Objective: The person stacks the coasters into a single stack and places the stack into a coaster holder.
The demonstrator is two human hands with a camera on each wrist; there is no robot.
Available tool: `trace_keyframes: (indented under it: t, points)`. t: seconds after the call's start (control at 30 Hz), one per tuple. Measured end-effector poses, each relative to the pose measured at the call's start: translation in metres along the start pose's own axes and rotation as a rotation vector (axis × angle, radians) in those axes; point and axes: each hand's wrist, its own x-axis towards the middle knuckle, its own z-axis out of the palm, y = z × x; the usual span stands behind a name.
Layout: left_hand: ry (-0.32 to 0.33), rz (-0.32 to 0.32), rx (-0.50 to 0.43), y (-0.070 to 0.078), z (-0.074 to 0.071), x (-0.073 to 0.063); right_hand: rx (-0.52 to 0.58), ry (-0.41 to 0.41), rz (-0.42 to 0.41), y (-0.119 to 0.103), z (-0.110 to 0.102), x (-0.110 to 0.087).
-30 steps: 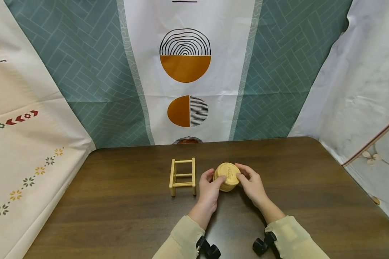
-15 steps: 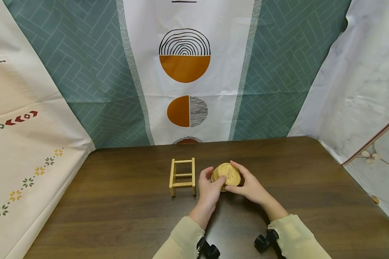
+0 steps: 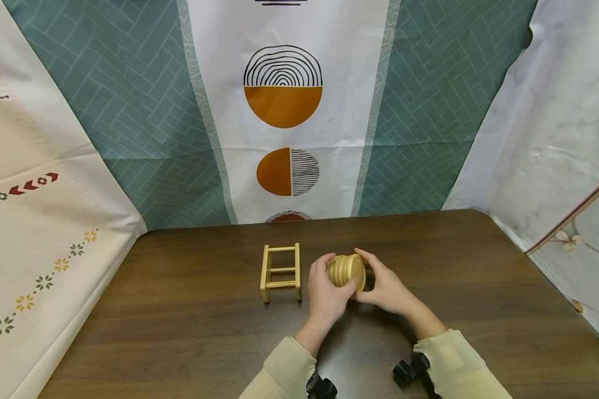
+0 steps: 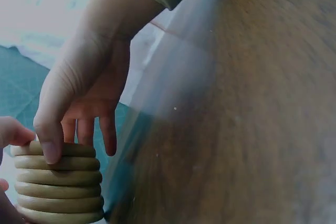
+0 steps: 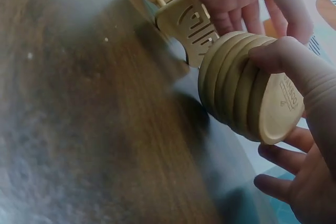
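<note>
A stack of several round bamboo coasters (image 3: 346, 270) is tipped on its side between both hands, layers facing left and right. My left hand (image 3: 324, 299) grips its left part, thumb along the near side. At the right end, my right hand (image 3: 390, 288) pinches the stack between thumb and fingers. In the right wrist view the end coaster (image 5: 281, 111) shows an engraved BAMBOO mark, partly behind the right thumb (image 5: 281, 53). The left wrist view shows the coasters (image 4: 59, 190) edge-on. Whether the stack touches the table is unclear.
A small wooden rack (image 3: 282, 284) with rails stands left of the hands on the brown table (image 3: 189, 310). Its side panels (image 5: 170, 20) have cut-out patterns. Patterned cloths hang behind and at both sides. Each wrist wears a black device (image 3: 410, 370).
The stack has turned from roughly upright, marked face up, to lying on its side. My right hand shifted its hold to the stack's end. The rack has not moved.
</note>
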Motion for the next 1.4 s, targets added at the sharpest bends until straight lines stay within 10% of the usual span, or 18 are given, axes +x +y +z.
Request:
trace_keyframes:
  t: [0.43, 1.03, 1.4]
  points:
    - [-0.098, 0.059, 0.083, 0.002, -0.002, -0.004, -0.027, -0.047, -0.033, 0.01, -0.004, -0.002]
    - [-0.607, 0.142, 0.352, 0.003, -0.034, 0.025, 0.052, -0.128, 0.039, 0.012, -0.011, -0.002]
    - [-0.641, 0.23, 0.57, -0.007, -0.021, 0.036, 0.107, -0.16, 0.056, 0.014, -0.012, -0.002]
